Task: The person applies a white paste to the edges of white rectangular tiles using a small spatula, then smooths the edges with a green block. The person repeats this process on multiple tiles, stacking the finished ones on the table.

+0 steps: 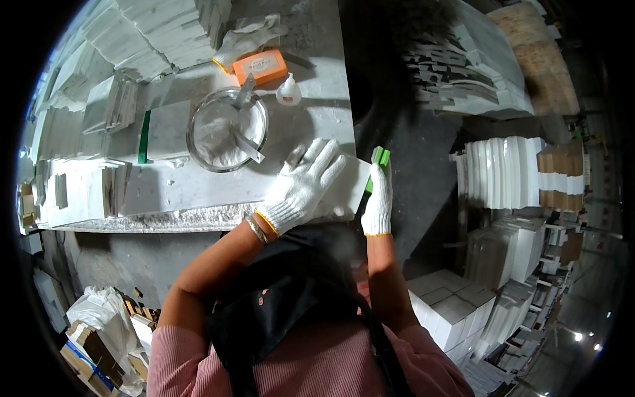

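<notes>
Grip: right hand (378, 202) was closed around a green block (383, 157).
Left hand (305, 185) lay spread on a white tile (356, 178), probably steadying it beside the block.

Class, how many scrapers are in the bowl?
2: one scraper at the bowl's far-right rim, another scraper at its near-right rim; the white filling could hide more.

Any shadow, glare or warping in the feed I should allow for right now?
Head view: black fisheye rim, stacked white pieces bending toward it; head view: deep shadow on the floor right of the table; head view: small bright lights glare at lower right; head view: left grip, right grip and green block look fairly clear.
</notes>
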### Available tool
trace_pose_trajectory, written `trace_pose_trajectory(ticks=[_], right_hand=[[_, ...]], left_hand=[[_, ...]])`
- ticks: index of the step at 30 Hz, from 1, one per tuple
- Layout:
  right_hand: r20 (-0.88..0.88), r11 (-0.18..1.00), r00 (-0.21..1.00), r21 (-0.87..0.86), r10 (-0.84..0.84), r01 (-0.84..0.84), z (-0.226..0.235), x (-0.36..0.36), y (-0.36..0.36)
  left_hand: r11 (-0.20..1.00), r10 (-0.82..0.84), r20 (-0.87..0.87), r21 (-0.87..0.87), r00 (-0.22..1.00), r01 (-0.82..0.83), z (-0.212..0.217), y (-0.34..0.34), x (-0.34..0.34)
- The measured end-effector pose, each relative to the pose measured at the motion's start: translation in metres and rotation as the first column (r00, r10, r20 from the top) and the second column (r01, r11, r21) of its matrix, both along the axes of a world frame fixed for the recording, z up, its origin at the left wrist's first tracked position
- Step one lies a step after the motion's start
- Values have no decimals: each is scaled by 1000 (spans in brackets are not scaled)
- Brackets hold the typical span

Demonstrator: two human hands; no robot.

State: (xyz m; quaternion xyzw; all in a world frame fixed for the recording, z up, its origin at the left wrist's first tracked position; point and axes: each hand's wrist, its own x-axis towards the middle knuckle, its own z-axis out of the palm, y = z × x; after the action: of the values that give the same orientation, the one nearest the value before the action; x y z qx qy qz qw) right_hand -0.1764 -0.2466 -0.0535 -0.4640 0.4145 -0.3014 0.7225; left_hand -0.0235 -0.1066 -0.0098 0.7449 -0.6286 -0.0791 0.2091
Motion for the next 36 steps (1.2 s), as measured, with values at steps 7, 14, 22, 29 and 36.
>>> trace_pose_trajectory(ticks=[7, 14, 22, 29, 36], right_hand=[[-230, 969, 973, -238, 6, -62, 33, -3, 28], [-325, 921, 943, -342, 68, -185, 43, -12, 36], [-337, 954, 937, -239, 91, -179, 47, -6, 24], [-221, 960, 964, -204, 146, -192, 25, -5, 5], [-303, 922, 953, -366, 11, -127, 45, -2, 31]], left_hand=[[1000, 18, -12, -12, 1000, -19, 3, 0, 2], [1000, 18, -19, 7, 1000, -18, -2, 0, 3], [998, 20, -46, -64, 999, -23, -1, 1, 2], [999, 15, -44, -28, 999, -16, 4, 1, 3], [999, 28, -35, -23, 999, -29, -4, -2, 1]])
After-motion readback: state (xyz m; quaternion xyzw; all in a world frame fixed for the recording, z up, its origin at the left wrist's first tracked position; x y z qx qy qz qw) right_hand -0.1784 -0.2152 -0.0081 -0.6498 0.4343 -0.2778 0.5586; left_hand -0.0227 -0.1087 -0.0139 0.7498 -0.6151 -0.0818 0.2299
